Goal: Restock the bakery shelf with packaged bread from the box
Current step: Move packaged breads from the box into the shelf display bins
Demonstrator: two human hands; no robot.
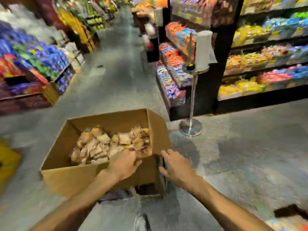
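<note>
The left hand point(124, 164) reaches over the near wall of the box point(75, 177), fingers bent down among the packaged bread point(100, 144). Whether it has hold of a pack cannot be told. The right hand point(176, 167) is at the outside of the box's near right corner. Its fingers are spread and fairly straight, with the tips at the edge of the raised right flap point(158, 130) and the thumb against the side wall. It grips nothing.

The box is plain brown cardboard, open at the top. The bread lies in a loose heap of clear-wrapped tan and brown packs across its bottom. Any print on the packs or the box is too blurred to read.

Past the right flap, a chrome post point(193, 97) on a round base stands on the grey floor point(116, 80). It carries a pale roll point(204, 47) near its top. Behind it, dark shelves point(266, 55) hold rows of bright yellow, blue and orange packets, their labels and price tags unreadable. A low display point(38, 64) of blue, green and red packets lines the left of the aisle, well apart from the box.
</note>
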